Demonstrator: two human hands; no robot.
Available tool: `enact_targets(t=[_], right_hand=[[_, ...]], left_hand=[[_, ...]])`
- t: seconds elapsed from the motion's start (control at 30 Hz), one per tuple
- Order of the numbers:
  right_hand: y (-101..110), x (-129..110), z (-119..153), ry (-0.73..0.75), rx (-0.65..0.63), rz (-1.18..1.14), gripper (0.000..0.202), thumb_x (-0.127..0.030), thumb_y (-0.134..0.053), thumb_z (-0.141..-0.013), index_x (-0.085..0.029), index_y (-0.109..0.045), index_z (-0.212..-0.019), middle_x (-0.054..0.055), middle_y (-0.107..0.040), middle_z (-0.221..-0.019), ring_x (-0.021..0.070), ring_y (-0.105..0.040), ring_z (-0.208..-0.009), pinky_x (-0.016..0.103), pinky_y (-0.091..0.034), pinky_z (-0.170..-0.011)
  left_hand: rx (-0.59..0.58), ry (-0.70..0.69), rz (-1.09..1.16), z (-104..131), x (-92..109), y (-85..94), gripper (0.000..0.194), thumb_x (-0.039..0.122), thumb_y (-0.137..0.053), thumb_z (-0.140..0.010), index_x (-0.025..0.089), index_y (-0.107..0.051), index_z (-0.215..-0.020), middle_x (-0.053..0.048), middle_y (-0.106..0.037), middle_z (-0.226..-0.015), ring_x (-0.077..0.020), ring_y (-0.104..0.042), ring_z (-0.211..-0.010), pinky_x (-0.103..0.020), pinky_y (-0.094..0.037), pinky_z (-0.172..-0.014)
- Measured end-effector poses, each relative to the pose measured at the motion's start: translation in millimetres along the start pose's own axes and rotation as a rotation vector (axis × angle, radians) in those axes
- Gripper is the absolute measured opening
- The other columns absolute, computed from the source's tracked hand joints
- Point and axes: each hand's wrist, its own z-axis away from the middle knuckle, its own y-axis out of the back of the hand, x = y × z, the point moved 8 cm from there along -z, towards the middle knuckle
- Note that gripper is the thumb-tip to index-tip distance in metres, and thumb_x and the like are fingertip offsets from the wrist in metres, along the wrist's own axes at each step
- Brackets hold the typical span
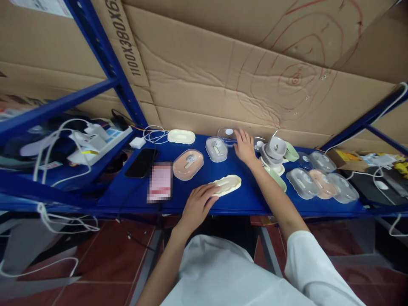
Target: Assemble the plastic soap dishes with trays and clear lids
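Note:
My left hand (198,207) holds the left end of a long cream dish (232,183) with a wavy rim, fingers over its edge and thumb on the near side. Farther back, my right hand (245,148) is stretched out with its fingers apart, at the right edge of a clear plastic lid (227,134) bearing a round white sticker. Whether the fingertips press on that lid I cannot tell. Just left of it sits a lidded grey box (216,149). A lidded peach box (188,165) stands nearer me. To the right of my right hand rises a stack of grey bowls (276,148).
Green dishes (276,178) lie by the stack, with several lidded boxes (302,183) farther right. A second cream dish (181,136), a black phone (141,163) and a blurred pink card (160,182) are on the left. Blue shelf posts (119,80) and cardboard (197,76) bound the table.

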Motion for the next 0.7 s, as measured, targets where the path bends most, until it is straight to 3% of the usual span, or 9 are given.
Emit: enact_targets(t=[0.1,0.17,0.27,0.37,0.47,0.57,0.63,0.7], right_hand=[[-11,9,-35,-0.05,0.001,0.051,0.072,-0.022,-0.054,-0.098,-0.01,-0.034,-0.166,0.022,-0.042,-0.168,0.0358,-0.037,-0.153,0.059,-0.023,-0.126],[-13,15,-43,-0.081,0.018,0.076,0.068,-0.024,-0.057,-0.098,-0.011,-0.04,-0.162,0.024,-0.052,-0.157,0.0375,-0.045,-0.143,0.059,-0.025,-0.122],[-10,18,-38,-0.118,0.036,0.099,0.047,-0.021,-0.051,-0.1,-0.012,-0.055,-0.146,0.025,-0.059,-0.143,0.0386,-0.05,-0.13,0.058,-0.03,-0.115],[-5,13,-19,-0.098,0.002,0.105,0.038,-0.014,-0.043,-0.099,-0.012,-0.061,-0.133,0.024,-0.063,-0.134,0.0374,-0.054,-0.124,0.054,-0.035,-0.108],[-2,6,5,-0.026,-0.074,0.099,0.039,-0.013,-0.041,-0.101,-0.013,-0.062,-0.133,0.023,-0.065,-0.131,0.0359,-0.057,-0.122,0.052,-0.036,-0.108],[0,4,20,0.062,-0.195,0.059,0.032,-0.024,-0.055,-0.101,-0.018,-0.067,-0.13,0.019,-0.069,-0.129,0.0353,-0.061,-0.119,0.052,-0.041,-0.107],[4,-2,16,0.122,-0.262,0.011,0.033,-0.034,-0.063,-0.099,-0.023,-0.07,-0.13,0.014,-0.071,-0.132,0.0338,-0.064,-0.119,0.051,-0.045,-0.105],[9,-21,0,0.17,-0.266,-0.041,0.036,-0.038,-0.054,-0.106,-0.025,-0.068,-0.137,0.012,-0.069,-0.14,0.0315,-0.062,-0.127,0.048,-0.046,-0.107]], left_hand=[[0.117,0.115,0.099,-2,-6,10.6,0.032,0.036,-0.047,-0.113,0.028,-0.066,-0.137,-0.007,-0.076,-0.132,-0.0215,-0.072,-0.121,-0.039,-0.056,-0.103],[0.231,0.198,0.142,-4,-13,17.0,0.033,0.036,-0.046,-0.113,0.024,-0.065,-0.136,-0.008,-0.078,-0.125,-0.0202,-0.075,-0.113,-0.035,-0.059,-0.099],[0.335,0.244,0.116,-11,-21,18.8,0.031,0.036,-0.047,-0.112,0.021,-0.067,-0.131,-0.009,-0.078,-0.119,-0.0209,-0.075,-0.11,-0.036,-0.059,-0.1],[0.364,0.244,0.067,-17,-25,15.4,0.033,0.035,-0.046,-0.111,0.02,-0.071,-0.126,-0.015,-0.071,-0.131,-0.0265,-0.068,-0.124,-0.045,-0.054,-0.11],[0.328,0.196,-0.045,-16,-18,12.2,0.034,0.035,-0.049,-0.11,0.021,-0.07,-0.133,-0.018,-0.058,-0.15,-0.0319,-0.057,-0.141,-0.053,-0.048,-0.116],[0.165,0.091,-0.163,-9,-4,1.5,0.029,0.039,-0.06,-0.106,0.026,-0.072,-0.129,-0.014,-0.061,-0.151,-0.0336,-0.057,-0.14,-0.057,-0.048,-0.116],[0.07,0.044,-0.202,-4,2,-5.6,0.029,0.041,-0.067,-0.102,0.027,-0.073,-0.127,-0.013,-0.064,-0.148,-0.0344,-0.059,-0.138,-0.058,-0.047,-0.116],[0.026,0.027,-0.215,-1,4,-9.8,0.033,0.039,-0.071,-0.1,0.027,-0.072,-0.131,-0.012,-0.066,-0.146,-0.034,-0.059,-0.138,-0.057,-0.048,-0.116]])
